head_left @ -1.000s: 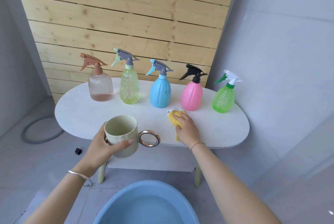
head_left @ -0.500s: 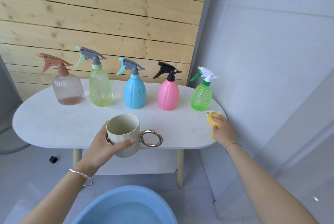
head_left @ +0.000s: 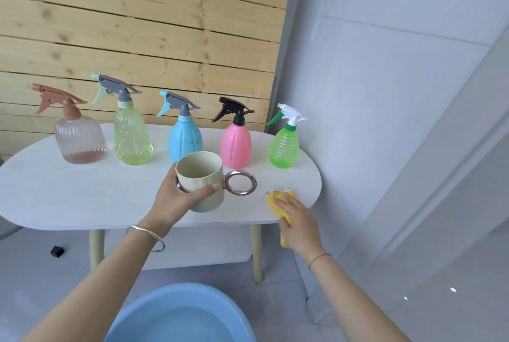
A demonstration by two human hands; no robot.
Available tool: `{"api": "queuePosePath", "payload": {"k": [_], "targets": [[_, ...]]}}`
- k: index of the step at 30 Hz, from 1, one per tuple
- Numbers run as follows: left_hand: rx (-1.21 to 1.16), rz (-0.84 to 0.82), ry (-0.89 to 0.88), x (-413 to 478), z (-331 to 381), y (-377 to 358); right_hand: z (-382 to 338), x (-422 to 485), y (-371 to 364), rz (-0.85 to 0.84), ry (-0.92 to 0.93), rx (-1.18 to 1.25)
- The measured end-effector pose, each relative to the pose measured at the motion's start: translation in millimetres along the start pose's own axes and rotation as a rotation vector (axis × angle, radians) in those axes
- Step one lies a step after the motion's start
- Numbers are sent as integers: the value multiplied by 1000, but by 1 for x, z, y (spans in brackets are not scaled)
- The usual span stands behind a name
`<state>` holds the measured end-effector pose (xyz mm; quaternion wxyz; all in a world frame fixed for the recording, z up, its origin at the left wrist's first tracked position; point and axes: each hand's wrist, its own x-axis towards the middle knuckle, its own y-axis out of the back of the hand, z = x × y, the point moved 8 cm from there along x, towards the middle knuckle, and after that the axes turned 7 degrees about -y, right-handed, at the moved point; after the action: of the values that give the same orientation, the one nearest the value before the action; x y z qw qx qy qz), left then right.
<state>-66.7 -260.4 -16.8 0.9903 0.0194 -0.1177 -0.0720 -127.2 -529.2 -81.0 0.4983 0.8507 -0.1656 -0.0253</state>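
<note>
My left hand [head_left: 176, 198] grips a pale green mug [head_left: 202, 176] with a gold ring handle [head_left: 240, 182], held upright above the front of the white oval table [head_left: 68, 198]. My right hand [head_left: 298, 221] presses a yellow cloth [head_left: 278, 202] flat on the table's right front edge, and part of the cloth hangs over the rim. Several spray bottles stand in a row at the back: a brownish clear one [head_left: 78, 140], a yellow-green one [head_left: 132, 137], a blue one [head_left: 184, 136], a pink one [head_left: 235, 143] and a green one [head_left: 284, 146].
A blue basin [head_left: 181, 317] with water sits on the floor below me. A wooden slat wall [head_left: 143, 24] runs behind the table and a grey wall [head_left: 385, 93] closes in on the right. A small black object [head_left: 57, 251] lies on the floor at left.
My right hand has slid the yellow cloth from beside the pink bottle to the table's right end, then back toward the front edge. The mug has risen a little in my left hand.
</note>
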Motion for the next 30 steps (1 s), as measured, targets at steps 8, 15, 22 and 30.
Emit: {"api": "queuePosePath", "payload": {"k": [8, 15, 22, 30], "targets": [[-15, -15, -6, 27, 5, -59, -15, -54, 10, -60, 4, 673], [-9, -56, -37, 42, -12, -136, 26, -65, 59, 86, -84, 878], [-12, -72, -37, 48, -29, -183, 40, -60, 69, 97, -79, 874], [50, -39, -43, 50, -44, -188, 46, -58, 67, 100, -99, 848]]}}
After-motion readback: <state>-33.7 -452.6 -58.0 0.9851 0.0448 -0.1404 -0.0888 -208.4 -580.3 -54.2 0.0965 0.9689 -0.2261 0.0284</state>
